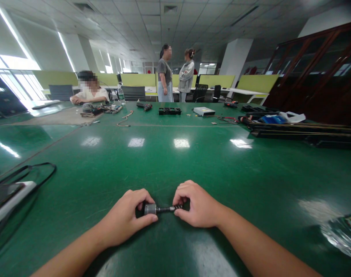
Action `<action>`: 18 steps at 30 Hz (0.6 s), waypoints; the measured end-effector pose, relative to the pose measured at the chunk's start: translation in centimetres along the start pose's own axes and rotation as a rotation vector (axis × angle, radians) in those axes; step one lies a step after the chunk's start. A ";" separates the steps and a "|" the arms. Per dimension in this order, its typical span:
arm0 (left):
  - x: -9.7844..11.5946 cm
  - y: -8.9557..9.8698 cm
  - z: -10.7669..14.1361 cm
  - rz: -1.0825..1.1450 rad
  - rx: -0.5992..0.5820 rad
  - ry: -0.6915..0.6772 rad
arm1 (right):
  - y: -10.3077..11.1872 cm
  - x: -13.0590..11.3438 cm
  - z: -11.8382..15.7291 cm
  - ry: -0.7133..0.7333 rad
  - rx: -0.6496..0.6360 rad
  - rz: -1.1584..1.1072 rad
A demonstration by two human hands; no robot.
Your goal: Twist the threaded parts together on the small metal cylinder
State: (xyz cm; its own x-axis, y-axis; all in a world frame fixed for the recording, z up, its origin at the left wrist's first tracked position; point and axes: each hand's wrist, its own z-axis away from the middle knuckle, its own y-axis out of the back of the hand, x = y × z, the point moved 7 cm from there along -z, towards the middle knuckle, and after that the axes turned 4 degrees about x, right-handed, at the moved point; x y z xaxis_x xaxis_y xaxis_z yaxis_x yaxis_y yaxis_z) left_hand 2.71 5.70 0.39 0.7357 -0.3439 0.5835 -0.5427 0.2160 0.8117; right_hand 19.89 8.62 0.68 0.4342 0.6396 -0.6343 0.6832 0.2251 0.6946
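Observation:
A metal shaft part (163,209) lies level between my hands, low over the green table or resting on it; I cannot tell which. Its left end is a thick grey cylinder, a thin dark rod runs through the middle, and the right end has a spiral-toothed section. My left hand (132,215) is closed around the cylinder with thumb and fingers. The spiral end sits in the pinch of my right hand (196,206), thumb below and fingers above. My curled fingers hide part of both ends.
A glass ashtray-like dish (344,234) is at right; a white-edged device (14,200) with black cables at left. Across the green table (152,165) lie a power drill (144,106), a black tray (170,111), a white box (204,111) and long black bars (302,132). Several people are beyond.

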 end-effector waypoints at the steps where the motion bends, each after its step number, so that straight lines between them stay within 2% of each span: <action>1: 0.0 0.0 0.0 0.003 0.000 0.006 | 0.2 0.4 0.0 -0.026 0.013 -0.002; 5: -0.2 0.1 0.0 0.003 0.009 0.033 | 1.1 1.7 0.0 -0.135 0.080 -0.044; 11: -0.3 0.0 -0.1 0.002 0.011 0.042 | 0.5 1.0 0.0 -0.074 0.024 0.008; 18: -0.2 0.1 -0.1 -0.001 0.018 0.043 | 0.4 1.0 0.1 -0.059 0.021 0.016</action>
State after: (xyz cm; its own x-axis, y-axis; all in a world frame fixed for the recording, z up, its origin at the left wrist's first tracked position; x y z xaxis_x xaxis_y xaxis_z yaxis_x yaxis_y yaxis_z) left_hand 2.59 5.89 0.32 0.7526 -0.3048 0.5836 -0.5490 0.1990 0.8118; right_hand 20.70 9.24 0.32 0.4782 0.5986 -0.6426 0.6881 0.1993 0.6977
